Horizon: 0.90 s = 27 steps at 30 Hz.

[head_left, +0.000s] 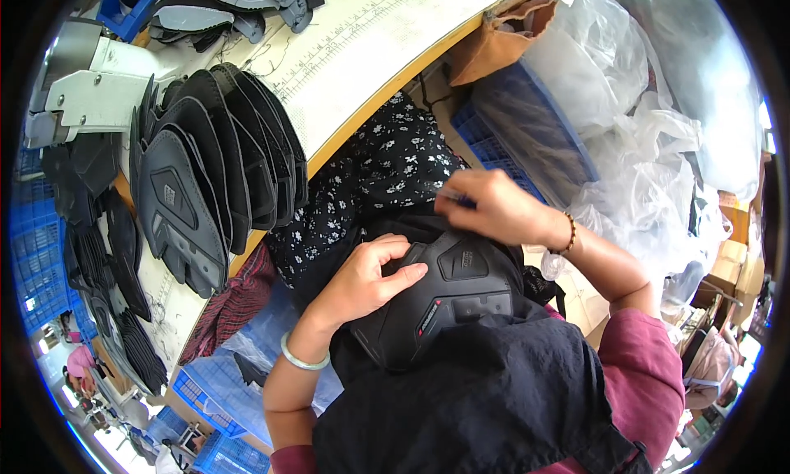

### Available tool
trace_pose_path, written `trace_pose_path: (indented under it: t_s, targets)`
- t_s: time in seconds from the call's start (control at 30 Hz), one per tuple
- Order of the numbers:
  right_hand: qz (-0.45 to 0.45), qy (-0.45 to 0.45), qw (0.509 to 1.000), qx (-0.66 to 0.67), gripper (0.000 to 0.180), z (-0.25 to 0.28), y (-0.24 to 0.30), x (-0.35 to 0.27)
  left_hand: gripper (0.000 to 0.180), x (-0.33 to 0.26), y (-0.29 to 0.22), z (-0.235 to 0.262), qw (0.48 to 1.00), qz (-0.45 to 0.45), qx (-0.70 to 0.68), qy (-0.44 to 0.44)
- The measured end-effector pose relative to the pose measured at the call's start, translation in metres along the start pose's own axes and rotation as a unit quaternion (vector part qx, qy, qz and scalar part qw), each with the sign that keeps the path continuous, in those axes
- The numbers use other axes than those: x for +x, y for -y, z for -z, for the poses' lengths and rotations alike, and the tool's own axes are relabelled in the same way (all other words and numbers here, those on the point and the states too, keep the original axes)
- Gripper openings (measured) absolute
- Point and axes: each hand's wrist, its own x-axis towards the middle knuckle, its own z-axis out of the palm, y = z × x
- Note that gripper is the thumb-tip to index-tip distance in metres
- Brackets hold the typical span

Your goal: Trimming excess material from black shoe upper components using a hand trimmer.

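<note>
On my lap lies a black moulded panel (407, 297) with stitched edges and a small red mark, resting against my dark apron (469, 392). My left hand (370, 276) grips its upper left edge, thumb lying on the face and fingers curled at the rim. Just above the panel's top edge is my right hand (498, 206), fingers pinched together and slightly blurred. Something small and dark shows at those fingertips, too smeared to name. Left of my hands, a fanned row of similar black panels (185, 202) stands at the table's edge.
A white worktable (354, 54) with printed rulers carries a white machine part (107, 79) and more dark pieces (239, 5). An orange-brown pouch (502, 42) hangs at its edge. Blue crates (535, 120) and clear plastic bags (642, 169) fill the right. Another blue crate (214, 400) stands lower left.
</note>
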Motion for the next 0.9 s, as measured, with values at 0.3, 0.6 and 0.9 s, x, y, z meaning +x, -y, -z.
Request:
trace_pose_path:
  t_s: [0.3,0.6,0.9]
  targets:
    - [0.041,0.028,0.998,0.027,0.014,0.001,0.0,-0.005,0.024,0.004,-0.015,-0.008,0.999,-0.022,0.006,-0.036]
    - [-0.184,0.007,0.977,0.105,0.024,0.058,-0.038,-0.017,0.014,-0.001,-0.002,-0.001,0.993,-0.008,-0.102,-0.067]
    - [-0.1,0.242,0.943,0.205,0.023,0.061,0.031,-0.023,0.014,-0.056,-0.073,0.01,0.935,-0.182,0.233,-0.198]
